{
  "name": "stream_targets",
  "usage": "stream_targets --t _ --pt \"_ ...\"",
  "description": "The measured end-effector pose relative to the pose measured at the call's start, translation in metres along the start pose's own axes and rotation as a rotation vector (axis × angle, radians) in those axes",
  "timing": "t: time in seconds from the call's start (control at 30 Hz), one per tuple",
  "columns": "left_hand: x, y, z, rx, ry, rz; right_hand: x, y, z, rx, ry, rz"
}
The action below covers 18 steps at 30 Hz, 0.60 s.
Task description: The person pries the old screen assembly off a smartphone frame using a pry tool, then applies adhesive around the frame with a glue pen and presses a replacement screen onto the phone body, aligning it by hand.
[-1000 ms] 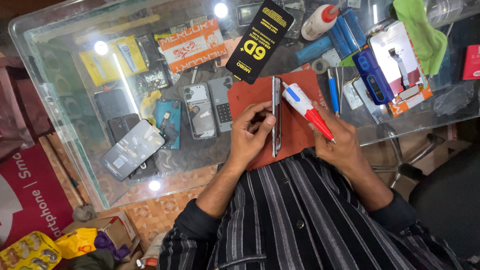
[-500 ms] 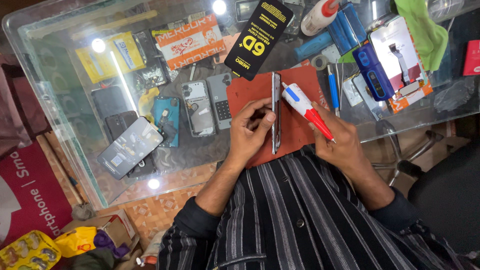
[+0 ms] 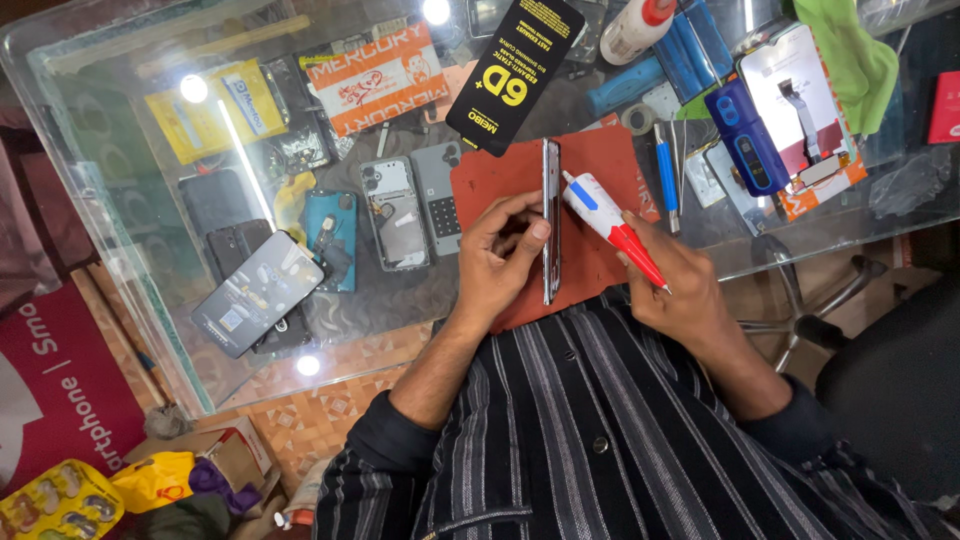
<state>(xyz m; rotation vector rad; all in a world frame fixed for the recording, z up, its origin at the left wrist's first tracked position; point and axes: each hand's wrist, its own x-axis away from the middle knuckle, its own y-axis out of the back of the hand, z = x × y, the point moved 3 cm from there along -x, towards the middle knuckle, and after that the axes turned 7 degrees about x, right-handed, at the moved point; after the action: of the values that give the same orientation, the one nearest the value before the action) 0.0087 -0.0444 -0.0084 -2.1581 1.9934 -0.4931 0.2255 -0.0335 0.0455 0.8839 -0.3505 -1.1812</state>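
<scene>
On the red mat, near the front edge of the glass table, I see a phone standing on its long side, thin edge up. My left hand is closed on it from the left, with the thumb against its side. My right hand is just right of the phone, fingers wrapped around a white and red glue tube, and the tip of the tube touches the phone near the upper part. Around the mat the free room is small: a black package lies above, a blue screwdriver to the right, and opened phones to the left. Which face of the phone looks left I cannot tell, and the right-hand fingers hide the tube's back end.
</scene>
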Motion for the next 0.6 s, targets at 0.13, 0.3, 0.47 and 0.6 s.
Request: stream_targets --t 0.13,0.3,0.47,0.6 --pt "0.0 0.0 0.001 0.011 -0.008 0.003 0.004 0.001 0.001 0.012 0.005 0.01" --pt "0.001 0.0 0.002 0.012 -0.003 0.002 0.01 0.002 0.001 0.009 -0.033 0.033" --pt "0.0 0.0 0.002 0.019 -0.005 0.0 0.015 0.002 0.0 -0.007 -0.07 0.069" --pt "0.0 0.0 0.001 0.034 -0.016 0.007 0.018 0.002 0.001 0.029 0.005 0.037"
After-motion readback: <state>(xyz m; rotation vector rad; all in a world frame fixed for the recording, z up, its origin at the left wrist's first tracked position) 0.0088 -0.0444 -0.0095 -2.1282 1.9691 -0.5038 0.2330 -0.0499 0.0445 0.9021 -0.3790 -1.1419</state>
